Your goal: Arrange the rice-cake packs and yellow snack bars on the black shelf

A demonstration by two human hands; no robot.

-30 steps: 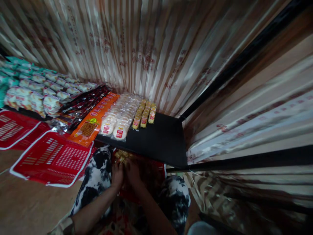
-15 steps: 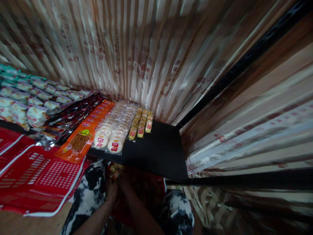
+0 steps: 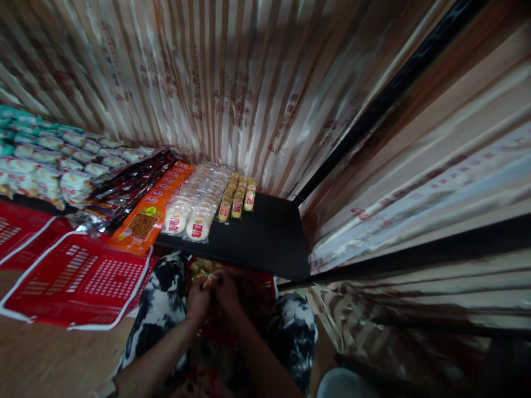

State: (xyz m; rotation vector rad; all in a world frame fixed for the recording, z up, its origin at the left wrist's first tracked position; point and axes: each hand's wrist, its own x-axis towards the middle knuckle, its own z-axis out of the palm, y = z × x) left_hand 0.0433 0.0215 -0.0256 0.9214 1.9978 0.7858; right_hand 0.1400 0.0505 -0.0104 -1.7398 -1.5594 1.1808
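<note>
Low between my knees, my left hand (image 3: 198, 299) and my right hand (image 3: 224, 288) meet above a dark red basket (image 3: 253, 281). The fingers of both are closed on a small yellow-wrapped snack packet (image 3: 207, 281), which they partly hide. More yellow packets (image 3: 202, 266) lie just beyond my fingertips. On the black shelf (image 3: 265, 237) in front, similar yellow packets (image 3: 237, 200) stand in short rows. Beside them are two long rows of clear-wrapped round white crackers (image 3: 198, 228).
An orange snack bag (image 3: 143, 224), dark shiny packets (image 3: 128, 185) and many white-and-green packets (image 3: 50, 149) fill the shelf's left. Red baskets (image 3: 95, 276) stand below it. A striped curtain (image 3: 249, 83) hangs behind, with a black pole (image 3: 357, 132) slanting at right.
My view has shifted, so the shelf sits slightly higher in the picture. My hands have moved a little up and right, still together on the yellow packet.
</note>
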